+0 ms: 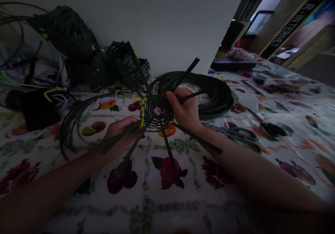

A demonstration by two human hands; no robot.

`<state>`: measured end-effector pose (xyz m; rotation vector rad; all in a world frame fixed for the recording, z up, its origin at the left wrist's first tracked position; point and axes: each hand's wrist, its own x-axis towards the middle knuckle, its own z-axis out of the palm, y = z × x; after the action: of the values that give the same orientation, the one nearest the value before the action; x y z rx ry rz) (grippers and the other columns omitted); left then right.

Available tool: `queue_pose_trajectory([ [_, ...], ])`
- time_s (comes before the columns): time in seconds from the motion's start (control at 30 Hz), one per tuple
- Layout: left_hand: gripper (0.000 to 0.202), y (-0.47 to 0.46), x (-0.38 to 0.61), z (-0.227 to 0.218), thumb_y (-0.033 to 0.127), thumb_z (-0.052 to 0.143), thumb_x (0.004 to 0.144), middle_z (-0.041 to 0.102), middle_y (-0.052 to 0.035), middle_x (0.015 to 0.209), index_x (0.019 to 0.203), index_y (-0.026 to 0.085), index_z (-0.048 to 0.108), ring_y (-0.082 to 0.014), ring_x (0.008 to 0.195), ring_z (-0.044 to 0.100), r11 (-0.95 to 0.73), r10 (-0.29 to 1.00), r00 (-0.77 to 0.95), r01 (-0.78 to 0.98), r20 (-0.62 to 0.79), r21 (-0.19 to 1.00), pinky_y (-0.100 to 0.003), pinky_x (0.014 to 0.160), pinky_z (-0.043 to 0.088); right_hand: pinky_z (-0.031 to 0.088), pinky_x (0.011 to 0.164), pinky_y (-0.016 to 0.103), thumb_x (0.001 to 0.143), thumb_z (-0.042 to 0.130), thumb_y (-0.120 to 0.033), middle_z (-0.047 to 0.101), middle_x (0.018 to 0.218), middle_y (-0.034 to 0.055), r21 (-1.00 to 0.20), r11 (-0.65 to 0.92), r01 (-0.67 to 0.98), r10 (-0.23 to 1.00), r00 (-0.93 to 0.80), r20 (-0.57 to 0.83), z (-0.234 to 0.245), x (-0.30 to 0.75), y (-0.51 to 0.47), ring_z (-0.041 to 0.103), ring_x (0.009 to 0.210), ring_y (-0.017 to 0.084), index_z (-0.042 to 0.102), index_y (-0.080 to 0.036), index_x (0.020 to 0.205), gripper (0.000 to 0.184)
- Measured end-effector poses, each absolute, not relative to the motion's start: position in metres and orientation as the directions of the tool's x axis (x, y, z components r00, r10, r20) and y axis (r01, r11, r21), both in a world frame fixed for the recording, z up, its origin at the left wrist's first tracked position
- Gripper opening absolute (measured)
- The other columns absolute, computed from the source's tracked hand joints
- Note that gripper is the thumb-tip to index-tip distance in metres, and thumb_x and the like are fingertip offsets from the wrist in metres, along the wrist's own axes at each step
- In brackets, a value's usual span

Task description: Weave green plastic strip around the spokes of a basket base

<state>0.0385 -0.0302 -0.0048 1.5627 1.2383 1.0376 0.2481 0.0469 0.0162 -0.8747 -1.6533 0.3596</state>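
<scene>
Watching from here, I've got a floral tablecloth (146, 209) spread across the view, and a big coil of dark plastic strip (218, 94) lying on it below the wall (146, 24). Overlapping that coil's near edge, a spiral woven disc (157, 112) sits dead centre between the hands, tilted slightly, with no clear long axis, its stiff spokes radiating outward. Metal-bladed scissors (235, 133) lie just beyond the right forearm. The right hand (183, 110) is on the disc's right side, fingers (174, 99) curled closed over the weave, gripping it. The left hand (121, 133) is at the lower left, fingers (117, 124) closed narrowly around a spoke (120, 140). Small yellow clips (142, 122) are fixed along the disc's left side.
</scene>
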Motion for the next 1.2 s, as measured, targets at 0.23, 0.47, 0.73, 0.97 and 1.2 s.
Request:
queue_pose_trajectory([
  [0.23, 0.021, -0.022, 0.032, -0.014, 0.032, 0.066, 0.090, 0.065, -0.0013, 0.071, 0.077, 0.016, 0.064, -0.0135, 0.067, 0.059, -0.024, 0.962, 0.272, 0.061, 0.007, 0.998, -0.025, 0.066, 0.044, 0.026, 0.055, 0.028, 0.091, 0.059, -0.029, 0.032, 0.055, -0.0037, -0.656, 0.680, 0.328, 0.704, -0.043, 0.709, 0.015, 0.248, 0.049, 0.031, 0.059, 0.012, 0.036, -0.021, 0.057, 0.042],
  [0.47, 0.008, -0.022, 0.028, -0.014, 0.022, 0.065, 0.090, 0.065, -0.0032, 0.070, 0.090, 0.015, 0.068, -0.0152, 0.062, 0.063, 0.336, 0.876, 0.455, -0.342, -0.158, 0.877, -0.026, 0.058, 0.048, 0.025, 0.054, 0.028, 0.090, 0.059, -0.028, 0.032, 0.055, -0.0035, -0.670, 0.674, 0.312, 0.711, -0.024, 0.703, 0.014, 0.247, 0.050, 0.031, 0.059, 0.012, 0.035, -0.020, 0.056, 0.043],
  [0.73, 0.018, -0.022, 0.028, -0.007, 0.030, 0.070, 0.085, 0.067, -0.0072, 0.069, 0.082, 0.012, 0.067, -0.0162, 0.057, 0.063, 0.569, 0.765, 0.571, -0.384, -0.297, 0.727, -0.025, 0.051, 0.050, 0.028, 0.054, 0.027, 0.091, 0.059, -0.030, 0.032, 0.056, -0.0032, -0.658, 0.696, 0.287, 0.695, -0.043, 0.717, 0.015, 0.246, 0.047, 0.032, 0.058, 0.012, 0.037, -0.020, 0.057, 0.042],
  [0.97, 0.022, -0.026, 0.028, -0.010, 0.031, 0.067, 0.085, 0.059, -0.0030, 0.061, 0.072, 0.014, 0.063, -0.0123, 0.047, 0.055, 0.604, 0.717, 0.652, -0.404, -0.247, 0.687, -0.024, 0.044, 0.045, 0.028, 0.055, 0.028, 0.093, 0.058, -0.036, 0.032, 0.057, -0.0027, -0.663, 0.690, 0.289, 0.706, -0.068, 0.705, 0.012, 0.245, 0.045, 0.031, 0.059, 0.012, 0.037, -0.020, 0.058, 0.043],
  [1.2, 0.020, -0.030, 0.030, -0.006, 0.028, 0.072, 0.079, 0.054, 0.0008, 0.060, 0.076, 0.015, 0.058, -0.0100, 0.047, 0.053, 0.544, 0.762, 0.598, -0.382, -0.249, 0.747, -0.021, 0.045, 0.044, 0.029, 0.056, 0.028, 0.092, 0.058, -0.033, 0.032, 0.058, -0.0027, -0.666, 0.697, 0.267, 0.705, -0.084, 0.704, 0.012, 0.244, 0.043, 0.032, 0.061, 0.012, 0.037, -0.020, 0.059, 0.042],
])
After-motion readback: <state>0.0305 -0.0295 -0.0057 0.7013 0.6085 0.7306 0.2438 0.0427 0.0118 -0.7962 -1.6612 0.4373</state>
